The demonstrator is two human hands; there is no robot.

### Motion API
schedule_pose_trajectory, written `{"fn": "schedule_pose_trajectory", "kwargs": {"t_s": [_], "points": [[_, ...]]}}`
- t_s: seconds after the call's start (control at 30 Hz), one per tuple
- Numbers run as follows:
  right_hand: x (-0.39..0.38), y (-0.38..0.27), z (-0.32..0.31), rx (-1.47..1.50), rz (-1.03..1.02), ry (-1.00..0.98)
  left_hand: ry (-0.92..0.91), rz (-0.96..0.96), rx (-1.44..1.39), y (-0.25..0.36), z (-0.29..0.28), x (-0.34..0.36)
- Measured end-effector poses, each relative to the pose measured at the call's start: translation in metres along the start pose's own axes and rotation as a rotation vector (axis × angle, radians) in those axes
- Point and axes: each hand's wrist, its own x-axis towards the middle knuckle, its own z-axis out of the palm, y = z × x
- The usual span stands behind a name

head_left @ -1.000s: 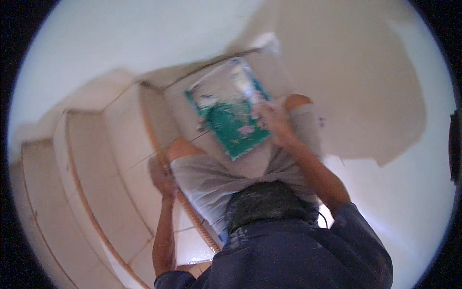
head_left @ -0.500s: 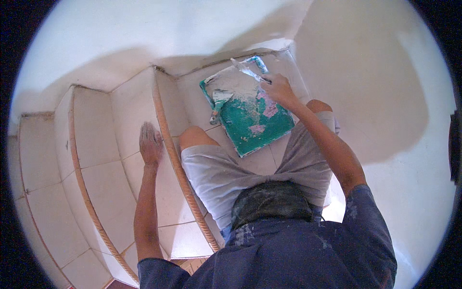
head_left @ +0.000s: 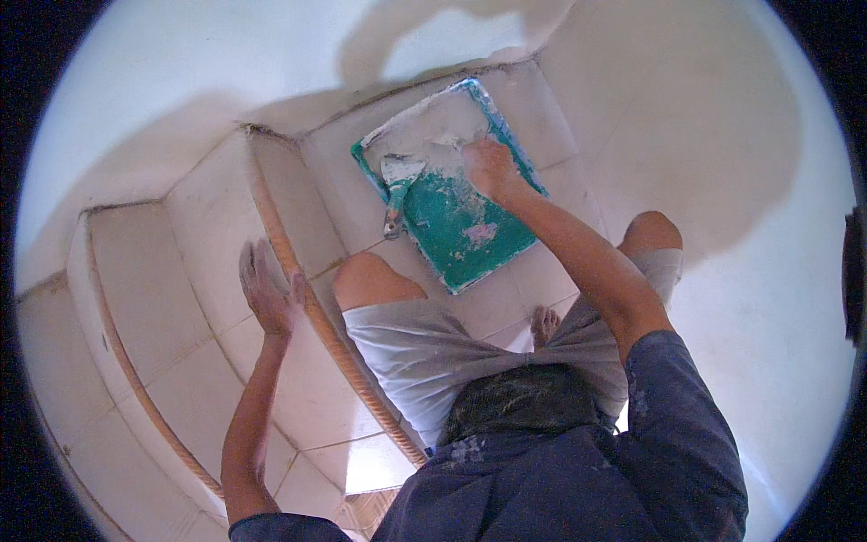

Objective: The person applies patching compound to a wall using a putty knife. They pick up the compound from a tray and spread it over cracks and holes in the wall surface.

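Note:
A shallow green tray (head_left: 465, 226), smeared with pale putty (head_left: 415, 131) at its far end, lies on the tiled landing in front of my knees. My right hand (head_left: 489, 166) is closed over the tray's far right part, around a putty knife whose whitish blade (head_left: 447, 140) pokes out on the left, at the putty. The knife's handle is hidden in my fist. A second putty knife (head_left: 399, 190), with a coated blade and green handle, rests across the tray's left edge. At the left, my dusty left hand (head_left: 269, 287) is open with fingers apart beside the stair edge, holding nothing.
Tiled steps (head_left: 172, 298) with brown ribbed edge strips (head_left: 275, 221) descend to the left. A white wall (head_left: 199, 72) runs behind the tray, and another wall (head_left: 704, 126) stands at the right. My bent knees flank the tray's near end.
My right hand has moved down and left, bringing the knife blade from above the tray's far edge to the putty. My left hand has shifted left and its fingers have spread.

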Motion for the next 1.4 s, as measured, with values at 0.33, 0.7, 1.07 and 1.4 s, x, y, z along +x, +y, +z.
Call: {"fn": "schedule_pose_trajectory", "kwargs": {"t_s": [0.33,0.7,1.07,1.4], "points": [[-0.006,-0.011,-0.058,-0.091,0.102,-0.438,-0.107,-0.122,-0.052,-0.014,-0.002,-0.007],[-0.072,0.027,-0.083,1.557,1.054,-0.041,-0.2,-0.291,-0.298,-0.038,0.015,-0.008],[-0.133,-0.049,-0.085,1.789,1.178,0.563,-0.153,0.015,-0.061,-0.016,0.016,0.05],[-0.115,-0.024,-0.111,1.617,1.115,0.644,-0.025,0.157,0.007,-0.033,0.036,0.079]]}}
